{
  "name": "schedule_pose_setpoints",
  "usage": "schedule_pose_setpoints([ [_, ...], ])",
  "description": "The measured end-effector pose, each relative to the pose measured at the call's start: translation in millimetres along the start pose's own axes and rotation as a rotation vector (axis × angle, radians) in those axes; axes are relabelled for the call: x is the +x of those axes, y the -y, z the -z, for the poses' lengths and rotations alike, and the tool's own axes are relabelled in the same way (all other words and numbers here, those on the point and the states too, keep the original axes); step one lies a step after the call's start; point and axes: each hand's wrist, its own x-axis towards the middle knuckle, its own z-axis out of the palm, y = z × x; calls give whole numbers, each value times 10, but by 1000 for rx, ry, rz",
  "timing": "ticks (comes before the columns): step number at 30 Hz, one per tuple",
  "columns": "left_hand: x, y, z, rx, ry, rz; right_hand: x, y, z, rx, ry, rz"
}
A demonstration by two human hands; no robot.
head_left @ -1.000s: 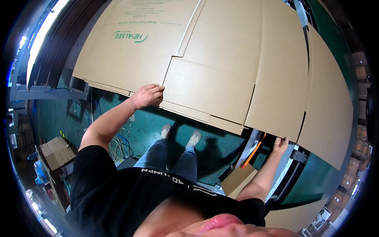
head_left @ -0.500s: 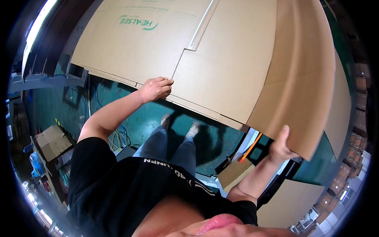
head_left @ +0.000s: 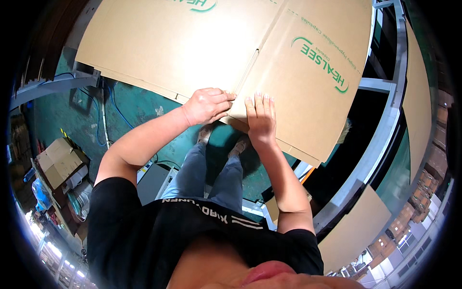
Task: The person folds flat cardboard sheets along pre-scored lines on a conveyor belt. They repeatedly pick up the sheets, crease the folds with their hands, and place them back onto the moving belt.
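Observation:
A large flat cardboard carton (head_left: 202, 53) with green print lies before me, its two printed panels meeting along a seam. At the near edge, just left of this seam, my left hand (head_left: 208, 106) is closed, fingers bent over the board; its thumb is partly hidden. Right of the seam, my right hand (head_left: 262, 118) presses on the right panel (head_left: 308, 96), with its fingers stretched out flat and pointing away from me. The hands are close together but apart.
A grey metal frame (head_left: 390, 111) curves along the right side, with a dark gap beside the carton. Plain cardboard sheets (head_left: 356, 221) lie beyond it. An opened cardboard box (head_left: 60, 161) stands at the left. Blue cables (head_left: 115, 108) run over the green floor (head_left: 144, 108).
The raised right panel has come over to the left and lies flat, printed face up. My right hand has moved left from its edge onto it. My left hand has shifted slightly right.

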Motion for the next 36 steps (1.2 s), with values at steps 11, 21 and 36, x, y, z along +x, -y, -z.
schedule_pose_setpoints([
  [11, 32, -115, 175, 73, 224, 106, -387, -721, 175, 141, -47, -332],
  [21, 291, 344, 163, -219, 276, -153, -633, -3505, 525, 641, -512, -1303],
  [36, 10, 910, -269, -813, 729, -165, -152, -3307, 888, 1318, -584, -1595],
])
